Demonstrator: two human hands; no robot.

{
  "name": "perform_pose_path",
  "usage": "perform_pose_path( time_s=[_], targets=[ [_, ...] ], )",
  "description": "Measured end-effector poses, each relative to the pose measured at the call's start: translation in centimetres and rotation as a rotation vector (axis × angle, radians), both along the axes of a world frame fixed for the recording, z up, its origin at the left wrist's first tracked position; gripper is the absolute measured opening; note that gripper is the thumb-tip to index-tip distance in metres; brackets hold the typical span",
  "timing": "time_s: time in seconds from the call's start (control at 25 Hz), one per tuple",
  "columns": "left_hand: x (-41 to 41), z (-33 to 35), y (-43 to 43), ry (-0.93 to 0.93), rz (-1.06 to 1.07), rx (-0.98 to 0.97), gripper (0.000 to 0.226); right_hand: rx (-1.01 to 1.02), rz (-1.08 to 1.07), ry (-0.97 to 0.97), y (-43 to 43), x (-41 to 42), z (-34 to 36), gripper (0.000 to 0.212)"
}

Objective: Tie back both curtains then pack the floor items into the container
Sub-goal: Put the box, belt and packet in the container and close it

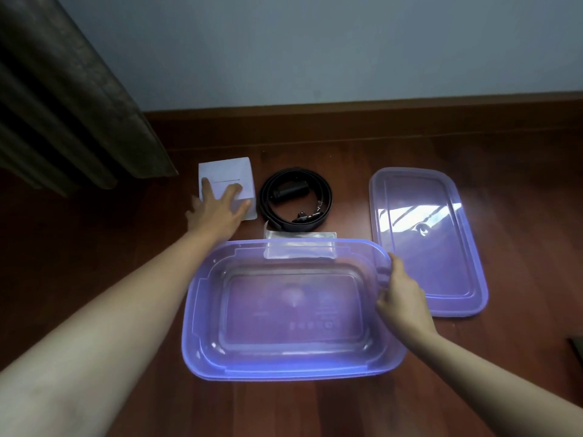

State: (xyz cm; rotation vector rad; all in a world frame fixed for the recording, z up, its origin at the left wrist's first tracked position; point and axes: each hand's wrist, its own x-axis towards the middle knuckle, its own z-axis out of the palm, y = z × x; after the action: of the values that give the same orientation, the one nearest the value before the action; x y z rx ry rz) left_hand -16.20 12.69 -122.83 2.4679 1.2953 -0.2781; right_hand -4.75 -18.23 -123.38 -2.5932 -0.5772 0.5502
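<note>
Curtain (pixel 63 96), dark brown and pleated, hangs at far left, its hem just above the floor (pixel 315 411). Floor is reddish-brown wood with a glossy finish. Pale blue-grey wall (pixel 315 42) fills the top, and a brown baseboard (pixel 378 111) runs along its foot.

Floor items, left to right:
- A white box (pixel 235 171) sits near the curtain hem.
- A black belt (pixel 295 200) lies coiled just right of the box, apart from it.
- A clear flat packet (pixel 299 244) lies in front of the belt, its near part overlapping the far rim of the container (pixel 284 370).
- The container is translucent purple and rectangular. It stands open in the centre foreground with nothing on its bottom.
- Its matching lid (pixel 426 231) lies flat to the right, just beside it.
- Part of a dark object (pixel 575 348) shows at the right edge. Cannot tell what it is.

Left hand (pixel 217 212) is reached forward, palm down on the white box. Its fingers (pixel 233 190) are spread wide and fairly straight. Two lie on the box top, the thumb is at the near right corner, and the outer fingers hang off the left side. Cannot tell whether it is lifting the box.

Right hand (pixel 403 298) is at the container's right rim, fingers curled over the edge and gripping it, with the back of the hand toward the camera.
</note>
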Motion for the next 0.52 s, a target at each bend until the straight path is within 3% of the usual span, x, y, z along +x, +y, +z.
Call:
perform_pose_path(
  time_s=[0.2,0.4,0.52],
  targets=[
    [2.2,-0.1,0.0,0.076,0.128,0.099,0.085,0.004,0.000,-0.006,0.0,0.0,-0.4,0.068],
    [3.3,-0.3,-0.3,0.092,0.161,0.080,0.079,0.004,-0.005,0.009,0.1,0.0,-0.5,0.067],
    [3.0,0.0,-0.7,-0.068,0.201,0.053,0.072,0.009,0.006,0.011,0.2,-0.1,-0.3,0.067]
  ],
)
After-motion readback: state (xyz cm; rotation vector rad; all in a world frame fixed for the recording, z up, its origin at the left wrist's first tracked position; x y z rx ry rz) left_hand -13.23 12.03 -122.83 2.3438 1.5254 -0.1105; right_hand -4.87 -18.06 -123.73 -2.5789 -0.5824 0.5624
